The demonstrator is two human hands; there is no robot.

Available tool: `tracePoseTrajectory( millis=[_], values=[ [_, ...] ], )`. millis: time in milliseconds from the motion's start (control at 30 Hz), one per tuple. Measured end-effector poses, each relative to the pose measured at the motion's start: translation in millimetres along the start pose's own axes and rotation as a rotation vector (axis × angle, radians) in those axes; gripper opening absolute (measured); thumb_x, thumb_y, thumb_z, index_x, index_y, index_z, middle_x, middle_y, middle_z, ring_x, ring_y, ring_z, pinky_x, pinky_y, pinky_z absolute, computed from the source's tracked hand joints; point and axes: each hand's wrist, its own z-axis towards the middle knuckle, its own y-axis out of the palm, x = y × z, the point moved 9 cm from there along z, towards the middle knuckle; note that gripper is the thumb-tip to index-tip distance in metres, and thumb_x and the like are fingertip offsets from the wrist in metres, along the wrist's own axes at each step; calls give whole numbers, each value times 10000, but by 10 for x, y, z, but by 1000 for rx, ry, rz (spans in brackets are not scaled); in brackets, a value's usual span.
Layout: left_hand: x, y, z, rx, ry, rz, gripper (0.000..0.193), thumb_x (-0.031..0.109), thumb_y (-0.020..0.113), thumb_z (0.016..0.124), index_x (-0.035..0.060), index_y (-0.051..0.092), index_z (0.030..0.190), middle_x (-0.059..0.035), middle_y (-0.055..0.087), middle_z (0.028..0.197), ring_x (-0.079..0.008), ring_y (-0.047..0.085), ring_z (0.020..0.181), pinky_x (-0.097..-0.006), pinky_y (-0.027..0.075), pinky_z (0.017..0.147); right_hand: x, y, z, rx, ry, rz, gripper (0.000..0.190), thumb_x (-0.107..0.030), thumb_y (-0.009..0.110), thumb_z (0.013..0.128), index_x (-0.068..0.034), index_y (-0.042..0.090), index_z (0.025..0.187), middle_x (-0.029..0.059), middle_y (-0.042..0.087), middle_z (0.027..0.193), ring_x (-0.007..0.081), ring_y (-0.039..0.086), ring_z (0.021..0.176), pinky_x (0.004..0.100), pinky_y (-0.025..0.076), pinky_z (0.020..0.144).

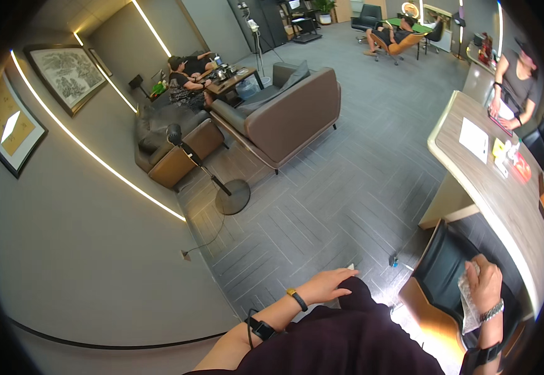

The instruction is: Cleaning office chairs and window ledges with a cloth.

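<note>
My left hand [332, 284] rests palm down at the dark clothing over my knee, fingers loosely apart, holding nothing that shows. My right hand [485, 280], at the lower right, is closed on a whitish, crumpled piece that looks like cloth or a plastic packet [469, 307]. It is above the seat of a black and tan chair [447, 262]. To the right of that chair runs the curved edge of a wood-topped counter [501, 201]. White paper [474, 139] and a red packet [521, 168] lie on the counter.
A person [515, 89] stands behind the counter with hands on a tablet-like item. A brown sofa [295, 117], an armchair [185, 150] and a round-based floor stand [232, 197] are ahead and left, its cable running to the wall. Other people sit farther off. A small blue item [393, 261] lies on the floor.
</note>
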Motion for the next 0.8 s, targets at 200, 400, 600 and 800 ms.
tracePoseTrajectory(
  millis=[200,400,600,800],
  values=[
    [-552,-619,-25,146,-158,-9,648,324,699,1030,112,470,1598,-176,605,1492,-341,651,1287,-435,525,1065,-468,467,1323,-123,-81,343,250,-237,699,992,11,729,998,263,726,855,456,729,849,475,563,757],
    [-978,-1424,165,144,-394,-16,648,340,712,1031,147,476,1603,-173,601,1516,-310,663,1278,-427,529,1072,-611,1009,2294,-233,-63,547,276,-256,698,1006,14,741,1043,232,751,873,382,753,845,426,572,772],
    [-1271,-2119,590,232,-399,70,628,358,704,1026,152,498,1582,-163,617,1492,-330,689,1217,-432,554,1029,-430,1582,2870,-239,80,783,312,-286,655,1060,16,733,1061,69,738,843,184,695,796,349,548,750],
    [-1507,-2296,1221,121,-380,-1,630,374,692,1037,174,484,1597,-163,627,1480,-322,685,1238,-434,546,1044,-272,2169,3207,-223,469,1434,347,-349,595,1115,-23,713,1099,3,698,933,89,642,826,276,531,739]
  ],
)
